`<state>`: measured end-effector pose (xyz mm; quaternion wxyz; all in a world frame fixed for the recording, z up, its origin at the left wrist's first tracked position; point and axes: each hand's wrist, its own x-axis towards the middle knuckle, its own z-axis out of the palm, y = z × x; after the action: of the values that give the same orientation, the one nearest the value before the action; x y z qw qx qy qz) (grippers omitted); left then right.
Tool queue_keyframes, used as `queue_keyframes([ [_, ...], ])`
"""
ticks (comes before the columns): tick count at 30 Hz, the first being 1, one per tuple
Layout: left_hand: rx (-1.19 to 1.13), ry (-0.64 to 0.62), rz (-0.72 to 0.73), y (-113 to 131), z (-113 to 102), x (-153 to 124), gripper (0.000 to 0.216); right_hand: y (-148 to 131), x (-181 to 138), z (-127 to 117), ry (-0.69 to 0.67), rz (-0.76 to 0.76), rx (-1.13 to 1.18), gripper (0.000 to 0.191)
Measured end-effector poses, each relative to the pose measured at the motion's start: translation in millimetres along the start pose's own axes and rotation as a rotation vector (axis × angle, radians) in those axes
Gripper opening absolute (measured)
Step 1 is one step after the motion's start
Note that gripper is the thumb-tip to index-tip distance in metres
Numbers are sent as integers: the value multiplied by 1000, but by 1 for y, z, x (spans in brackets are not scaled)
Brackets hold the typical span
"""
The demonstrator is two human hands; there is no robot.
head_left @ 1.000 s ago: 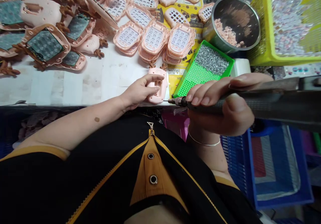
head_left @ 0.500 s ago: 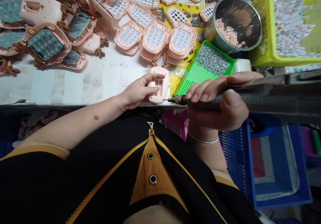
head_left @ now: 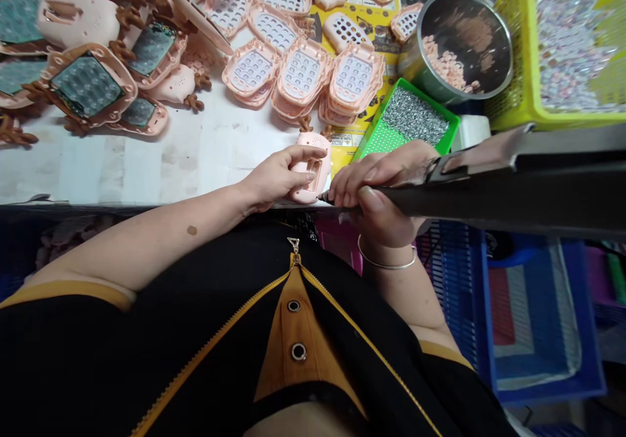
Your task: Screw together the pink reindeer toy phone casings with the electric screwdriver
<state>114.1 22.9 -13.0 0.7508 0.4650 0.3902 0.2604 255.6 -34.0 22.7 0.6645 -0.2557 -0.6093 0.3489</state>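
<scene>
Our left hand (head_left: 274, 179), half-curled, grips pink case (head_left: 319, 166), thumb and forefinger across its back; case lies at near edge of bench (head_left: 195, 163). Our right hand (head_left: 381, 186), fingers wrapped closed, holds power screwdriver (head_left: 474, 199), tip at case's near corner. Just past right hand: green basket (head_left: 376, 140) with screws (head_left: 415, 116). Ahead of us, stacked shells (head_left: 300, 72); farther right, steel pot (head_left: 499, 49).

**Power tool (head_left: 469, 202) part-hidden by right hand (head_left: 386, 169)!**

Its rear is chopped by the frame's right edge; its tip (head_left: 321, 197), down at the table's (head_left: 147, 169) near edge, is too small to read! The pink casing (head_left: 323, 166) there is partly masked by the left hand (head_left: 268, 179), the yellow basket (head_left: 526, 52) cropped.
</scene>
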Motion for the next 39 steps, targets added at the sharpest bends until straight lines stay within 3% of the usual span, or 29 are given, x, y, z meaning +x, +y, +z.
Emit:
queue_keyframes([
  [8,19,19,-71,2,1,1,51,-15,-4,0,107,32,46,8],
  [11,23,39,-33,1,0,2,68,-33,6,-15,162,-42,38,14],
  [14,-23,36,17,4,-1,0,98,-36,20,-39,331,-112,-184,13],
  [17,-68,23,-59,9,1,-4,112,-21,30,-62,540,-231,-411,8],
  [19,-86,-3,-115,12,4,-5,107,-7,32,-73,580,-241,-470,10],
  [24,-48,-22,-249,18,10,-4,58,11,27,-83,566,-121,-503,8],
  [30,-58,68,-336,25,10,-4,62,20,23,-89,543,-40,-514,24],
  [35,-110,-4,-381,25,9,-2,31,29,24,-92,542,-57,-435,16],
  [39,-163,26,-423,23,10,1,24,25,26,-89,528,-29,-402,13],
])
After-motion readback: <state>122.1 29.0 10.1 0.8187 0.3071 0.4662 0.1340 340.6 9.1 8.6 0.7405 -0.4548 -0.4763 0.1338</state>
